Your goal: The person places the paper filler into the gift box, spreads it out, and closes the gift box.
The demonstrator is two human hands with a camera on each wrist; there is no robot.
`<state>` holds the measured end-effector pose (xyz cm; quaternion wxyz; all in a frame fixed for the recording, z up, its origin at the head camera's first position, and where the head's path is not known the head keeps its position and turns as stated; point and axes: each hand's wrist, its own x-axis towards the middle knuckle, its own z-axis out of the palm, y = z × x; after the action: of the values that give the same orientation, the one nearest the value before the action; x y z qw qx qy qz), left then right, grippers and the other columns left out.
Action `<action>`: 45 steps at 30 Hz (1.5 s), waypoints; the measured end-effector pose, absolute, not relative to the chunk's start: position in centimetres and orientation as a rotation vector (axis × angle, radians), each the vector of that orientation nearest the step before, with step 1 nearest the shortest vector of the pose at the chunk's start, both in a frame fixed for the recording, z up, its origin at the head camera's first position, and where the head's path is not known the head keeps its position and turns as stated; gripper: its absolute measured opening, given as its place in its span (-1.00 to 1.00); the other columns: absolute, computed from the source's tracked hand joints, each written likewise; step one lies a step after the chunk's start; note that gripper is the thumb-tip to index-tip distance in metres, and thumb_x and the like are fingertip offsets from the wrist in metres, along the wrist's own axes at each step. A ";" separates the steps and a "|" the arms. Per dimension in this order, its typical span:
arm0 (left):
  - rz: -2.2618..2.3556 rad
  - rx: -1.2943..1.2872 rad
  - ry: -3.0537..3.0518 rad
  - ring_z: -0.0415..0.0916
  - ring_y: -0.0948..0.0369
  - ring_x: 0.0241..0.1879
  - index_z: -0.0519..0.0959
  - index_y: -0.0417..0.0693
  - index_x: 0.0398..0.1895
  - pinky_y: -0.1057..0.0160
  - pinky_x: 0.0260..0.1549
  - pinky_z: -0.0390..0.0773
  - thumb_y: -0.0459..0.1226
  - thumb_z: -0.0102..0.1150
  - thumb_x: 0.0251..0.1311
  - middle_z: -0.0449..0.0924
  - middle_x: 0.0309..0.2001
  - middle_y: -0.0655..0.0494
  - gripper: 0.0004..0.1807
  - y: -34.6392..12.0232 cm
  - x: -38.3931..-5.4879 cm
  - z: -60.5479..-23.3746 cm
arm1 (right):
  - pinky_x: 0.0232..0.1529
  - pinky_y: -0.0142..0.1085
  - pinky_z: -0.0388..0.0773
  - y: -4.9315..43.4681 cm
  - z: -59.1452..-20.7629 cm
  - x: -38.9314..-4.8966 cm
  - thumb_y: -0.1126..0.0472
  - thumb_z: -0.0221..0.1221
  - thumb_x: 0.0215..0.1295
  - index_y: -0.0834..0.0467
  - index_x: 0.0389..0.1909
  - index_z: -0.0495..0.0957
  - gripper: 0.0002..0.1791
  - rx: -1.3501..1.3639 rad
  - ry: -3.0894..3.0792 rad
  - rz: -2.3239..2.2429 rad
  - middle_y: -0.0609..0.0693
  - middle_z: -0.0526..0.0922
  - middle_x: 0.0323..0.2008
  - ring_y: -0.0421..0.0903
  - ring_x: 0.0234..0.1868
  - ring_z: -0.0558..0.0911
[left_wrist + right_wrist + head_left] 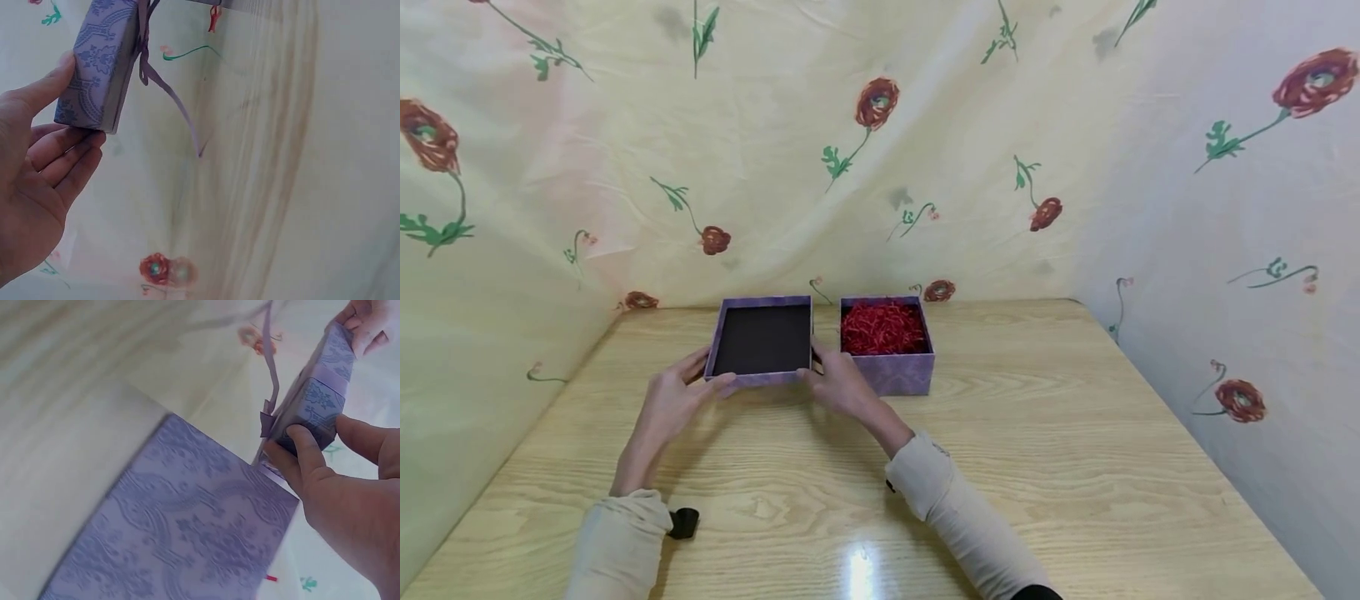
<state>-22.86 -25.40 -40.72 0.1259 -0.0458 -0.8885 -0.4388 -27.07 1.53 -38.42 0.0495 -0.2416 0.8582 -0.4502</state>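
A shallow purple patterned box lid (762,340) lies inside-up between my hands, its black inside facing me in the head view. My left hand (672,398) grips its near left corner, with the thumb on the near wall. At the near right corner, my right hand (842,385) pinches the lid between thumb and fingers. A thin purple ribbon (178,103) with a bow hangs from the lid in the left wrist view. Just right of the lid stands the matching purple box (892,375), filled with red shredded paper (883,327).
Both things are near the back of a light wood table (1037,467). Behind it hangs a cream flowered cloth (760,167), which also lines both sides. A small black piece (683,522) sits by the left cuff.
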 end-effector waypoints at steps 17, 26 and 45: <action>-1.214 -0.182 -2.490 0.42 -0.16 0.34 0.38 -0.24 0.50 0.29 -0.01 0.54 0.01 0.41 0.31 0.57 0.23 -0.17 -0.18 -22.3 -23.6 -38.5 | -0.14 -0.26 0.62 4.7 -34.8 -26.9 0.27 0.18 0.54 0.24 0.60 0.15 -0.29 -0.775 2.663 -1.400 0.24 0.58 0.27 -0.02 0.05 0.70; -1.279 -0.220 -2.468 0.32 -0.17 0.41 0.39 -0.21 0.50 -0.16 0.22 0.43 0.03 0.41 0.30 0.54 0.26 -0.20 -0.17 -20.0 -24.4 -37.4 | -0.54 -0.31 0.35 7.2 -33.9 -27.3 0.23 0.22 0.52 0.26 0.61 0.12 -0.25 -0.741 2.714 -1.368 0.14 0.69 -0.38 -0.20 -0.71 0.26; -1.367 -0.331 -2.411 0.45 -0.07 0.33 0.43 -0.23 0.47 -0.12 0.27 0.41 -0.01 0.46 0.25 0.52 0.28 -0.22 -0.19 -15.3 -26.7 -36.6 | 0.02 -0.17 0.50 11.9 -32.8 -28.0 0.25 0.18 0.55 0.32 0.59 0.13 -0.29 -0.714 2.756 -1.379 0.26 0.34 0.46 0.07 0.34 0.51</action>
<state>-26.65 -15.35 -36.60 0.1741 -0.1169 -0.8506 -0.4822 -28.03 11.91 -32.83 -0.0108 -0.2257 0.8712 -0.4359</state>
